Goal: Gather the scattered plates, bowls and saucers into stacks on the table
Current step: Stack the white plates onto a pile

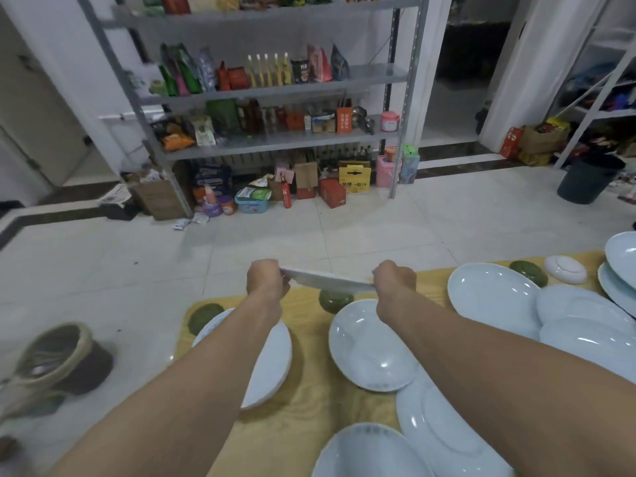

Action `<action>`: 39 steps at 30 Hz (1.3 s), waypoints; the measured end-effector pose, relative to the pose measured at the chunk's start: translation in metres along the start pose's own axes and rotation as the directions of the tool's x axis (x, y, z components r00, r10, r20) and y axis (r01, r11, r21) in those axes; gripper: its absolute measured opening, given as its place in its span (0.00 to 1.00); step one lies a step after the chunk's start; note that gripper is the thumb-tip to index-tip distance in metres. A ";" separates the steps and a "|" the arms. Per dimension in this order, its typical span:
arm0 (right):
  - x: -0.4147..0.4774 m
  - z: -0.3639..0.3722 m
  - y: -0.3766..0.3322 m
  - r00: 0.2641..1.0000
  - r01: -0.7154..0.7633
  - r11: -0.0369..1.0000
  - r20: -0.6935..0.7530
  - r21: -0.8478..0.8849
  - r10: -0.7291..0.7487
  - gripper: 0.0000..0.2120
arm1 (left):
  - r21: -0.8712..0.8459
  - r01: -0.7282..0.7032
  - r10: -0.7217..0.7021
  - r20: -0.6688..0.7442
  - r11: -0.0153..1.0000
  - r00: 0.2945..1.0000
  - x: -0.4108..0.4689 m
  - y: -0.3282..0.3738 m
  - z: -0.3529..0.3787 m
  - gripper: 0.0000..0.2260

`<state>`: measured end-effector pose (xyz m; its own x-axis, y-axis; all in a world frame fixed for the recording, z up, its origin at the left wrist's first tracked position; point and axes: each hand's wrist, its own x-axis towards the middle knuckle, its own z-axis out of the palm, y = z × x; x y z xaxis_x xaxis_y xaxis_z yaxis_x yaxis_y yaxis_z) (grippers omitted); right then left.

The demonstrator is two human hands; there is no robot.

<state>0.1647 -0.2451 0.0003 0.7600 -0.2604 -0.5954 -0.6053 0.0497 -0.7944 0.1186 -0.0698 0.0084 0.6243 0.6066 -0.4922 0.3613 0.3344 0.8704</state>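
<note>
Plate (327,279) hangs edge-on between your left hand (266,282) and right hand (394,278), each grip closed on an opposite rim, long axis left-right above the tabletop's (316,404) far edge, nearest stacking plate (370,346) lying just nearer, slightly right.

Both hands, left (266,282) and right (394,280), hold a plate (327,280) above the table (309,401)
</note>
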 end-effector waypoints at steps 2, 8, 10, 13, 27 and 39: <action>-0.016 0.016 0.009 0.999 0.034 0.998 0.040 -0.059 -0.031 0.06 | -0.143 0.012 -0.010 0.018 0.990 1.000 -0.006 0.007 -0.030 0.11; -0.055 0.072 0.058 0.976 0.145 0.981 0.179 -0.127 -0.121 0.07 | -0.060 0.019 -0.019 0.001 0.998 1.000 0.009 -0.011 -0.117 0.13; -0.064 0.086 0.078 0.959 0.133 0.984 0.265 -0.117 -0.099 0.11 | -0.020 0.029 -0.028 0.032 0.999 0.999 0.014 -0.025 -0.139 0.17; -0.071 0.102 0.104 0.935 0.148 0.971 0.346 -0.187 -0.077 0.16 | -0.001 0.073 -0.072 0.091 0.997 0.993 0.021 -0.047 -0.165 0.30; -0.051 0.131 0.169 0.925 0.191 0.894 0.378 -0.404 -0.027 0.23 | 0.011 0.121 -0.121 0.081 0.993 0.989 0.054 -0.105 -0.194 0.27; -0.035 0.116 0.151 0.916 0.207 0.858 0.402 -0.470 -0.001 0.36 | 0.492 -0.100 0.168 -0.096 0.865 0.981 0.066 -0.109 -0.177 0.23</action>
<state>0.0742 -0.1165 -0.1125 0.7913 0.1492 -0.5930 -0.4735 -0.4641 -0.7486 -0.0024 0.0614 -0.1167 0.6068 0.7206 -0.3355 0.5907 -0.1264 0.7969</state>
